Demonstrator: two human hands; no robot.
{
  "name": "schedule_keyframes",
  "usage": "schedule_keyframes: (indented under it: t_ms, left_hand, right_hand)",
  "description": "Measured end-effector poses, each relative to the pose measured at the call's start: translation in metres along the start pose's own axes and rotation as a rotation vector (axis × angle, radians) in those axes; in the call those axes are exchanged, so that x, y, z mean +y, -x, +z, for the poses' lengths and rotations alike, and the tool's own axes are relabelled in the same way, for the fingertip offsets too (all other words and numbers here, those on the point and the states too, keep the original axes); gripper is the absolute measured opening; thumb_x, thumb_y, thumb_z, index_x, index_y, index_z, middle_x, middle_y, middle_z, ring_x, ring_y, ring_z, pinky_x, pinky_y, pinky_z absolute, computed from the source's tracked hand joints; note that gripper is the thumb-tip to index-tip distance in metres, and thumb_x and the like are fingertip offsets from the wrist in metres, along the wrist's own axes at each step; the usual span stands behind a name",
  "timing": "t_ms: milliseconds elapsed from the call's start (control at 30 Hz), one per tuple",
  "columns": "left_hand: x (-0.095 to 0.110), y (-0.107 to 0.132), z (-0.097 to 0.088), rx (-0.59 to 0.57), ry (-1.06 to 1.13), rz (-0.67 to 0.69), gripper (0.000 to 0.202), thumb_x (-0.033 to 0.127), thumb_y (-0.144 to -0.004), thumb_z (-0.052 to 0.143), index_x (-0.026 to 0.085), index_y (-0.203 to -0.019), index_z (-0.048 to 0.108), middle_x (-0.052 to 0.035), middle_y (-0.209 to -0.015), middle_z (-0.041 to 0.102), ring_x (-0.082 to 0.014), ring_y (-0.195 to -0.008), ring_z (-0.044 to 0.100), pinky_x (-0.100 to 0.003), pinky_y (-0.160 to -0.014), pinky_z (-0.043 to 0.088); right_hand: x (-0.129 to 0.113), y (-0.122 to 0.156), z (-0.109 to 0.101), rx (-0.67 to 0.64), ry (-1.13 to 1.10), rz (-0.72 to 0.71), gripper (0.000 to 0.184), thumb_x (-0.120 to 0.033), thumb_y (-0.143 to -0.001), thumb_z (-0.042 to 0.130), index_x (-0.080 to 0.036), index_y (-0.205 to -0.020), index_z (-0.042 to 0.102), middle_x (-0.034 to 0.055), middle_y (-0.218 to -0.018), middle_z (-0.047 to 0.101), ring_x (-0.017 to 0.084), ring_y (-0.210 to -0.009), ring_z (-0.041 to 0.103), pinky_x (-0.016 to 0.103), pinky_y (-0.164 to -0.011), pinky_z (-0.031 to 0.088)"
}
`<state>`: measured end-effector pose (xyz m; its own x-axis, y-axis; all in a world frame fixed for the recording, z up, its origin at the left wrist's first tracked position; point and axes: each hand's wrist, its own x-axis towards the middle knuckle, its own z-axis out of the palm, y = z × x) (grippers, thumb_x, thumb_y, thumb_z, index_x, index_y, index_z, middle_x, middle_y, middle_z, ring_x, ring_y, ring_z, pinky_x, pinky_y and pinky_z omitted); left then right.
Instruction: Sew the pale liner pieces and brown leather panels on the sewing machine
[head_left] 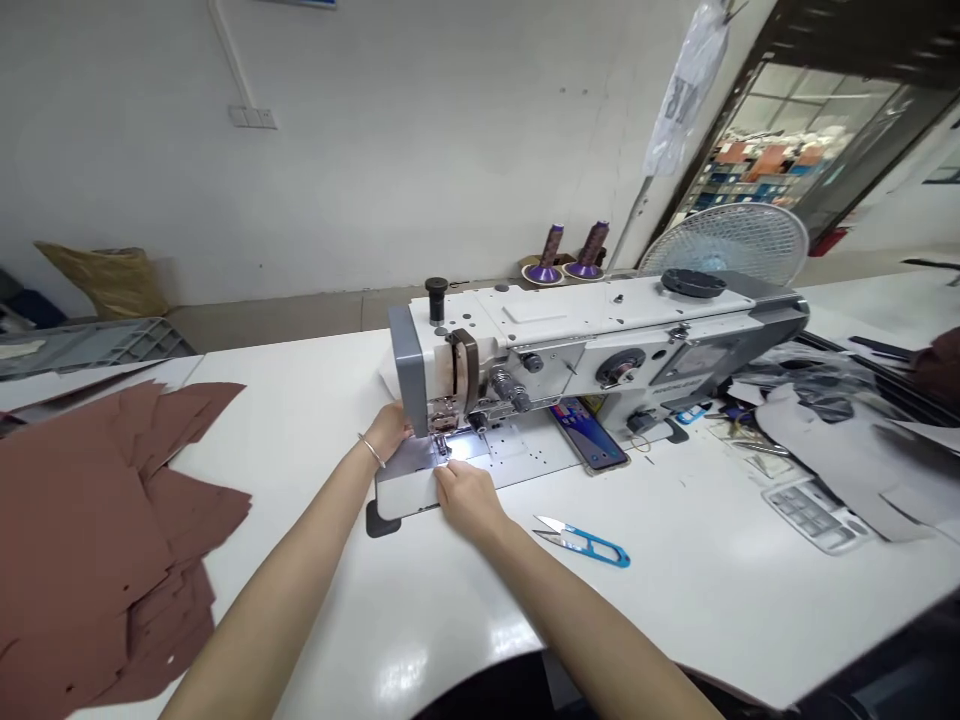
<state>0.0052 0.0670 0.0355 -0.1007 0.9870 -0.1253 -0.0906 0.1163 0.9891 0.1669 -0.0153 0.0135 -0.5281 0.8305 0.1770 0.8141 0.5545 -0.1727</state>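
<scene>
A white and grey sewing machine (525, 340) stands on the table, its lamp lighting the presser foot (442, 446). My left hand (388, 432), with a bangle at the wrist, is at the left side of the machine head. Its fingers are curled, and the tips are partly hidden by the head. Just in front of the presser foot, my right hand (466, 497) rests at the machine bed (412, 494) with fingers pressed together. Whatever either hand pinches is too small or hidden to make out. Blue-handled thread snips (583, 541) lie right of my right hand.
Stacked brown cut pieces (82, 520) cover the table's left side. A phone (589, 435) leans under the machine arm. Two thread cones (546, 258) and a fan (727, 245) stand behind. Grey sheets (847, 450) and a clear plastic tray (816, 515) lie at right.
</scene>
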Motion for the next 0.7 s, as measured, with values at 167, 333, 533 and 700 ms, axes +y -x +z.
schedule_keyframes:
  t_ms: [167, 333, 533, 700]
  left_hand:
    - [0.001, 0.071, -0.071, 0.248, -0.358, 0.111, 0.015, 0.019, -0.069, 0.056, 0.016, -0.08, 0.066, -0.0075, -0.086, 0.07, -0.0201, -0.083, 0.065, -0.039, -0.088, 0.049]
    - [0.017, 0.172, -0.185, 0.641, -0.948, 0.212, 0.039, 0.029, -0.077, 0.046, 0.011, -0.109, 0.061, -0.0173, -0.13, 0.052, -0.0296, -0.129, 0.037, -0.046, -0.111, 0.022]
    - [0.017, 0.201, -0.241, 0.716, -1.679, -0.295, 0.06, 0.046, -0.082, 0.036, 0.003, -0.122, 0.051, -0.0258, -0.131, 0.047, -0.0374, -0.125, 0.039, -0.053, -0.101, 0.03]
    - [0.027, 0.167, -0.224, 0.736, -1.544, -0.501, 0.06, 0.048, -0.076, 0.045, -0.002, -0.109, 0.054, -0.0369, -0.118, 0.051, -0.0451, -0.118, 0.044, -0.058, -0.09, 0.035]
  right_hand:
    - [0.0, 0.006, 0.006, 0.053, 0.0, -0.006, 0.024, -0.017, -0.09, 0.038, -0.019, -0.082, 0.061, 0.003, -0.073, 0.058, 0.015, -0.067, 0.051, 0.027, -0.058, 0.025]
    - [0.002, 0.004, 0.014, 0.108, -0.044, -0.055, 0.03, -0.019, -0.092, 0.033, -0.02, -0.084, 0.061, 0.0015, -0.07, 0.057, 0.014, -0.063, 0.052, 0.025, -0.056, 0.027]
    - [0.001, 0.005, 0.017, 0.145, -0.015, -0.06, 0.032, -0.024, -0.093, 0.03, -0.021, -0.086, 0.062, 0.0015, -0.068, 0.058, 0.015, -0.062, 0.055, 0.025, -0.052, 0.029]
    - [0.005, 0.007, 0.022, 0.15, -0.016, -0.06, 0.033, -0.027, -0.092, 0.03, -0.02, -0.093, 0.062, 0.0027, -0.072, 0.061, 0.016, -0.064, 0.057, 0.024, -0.051, 0.033]
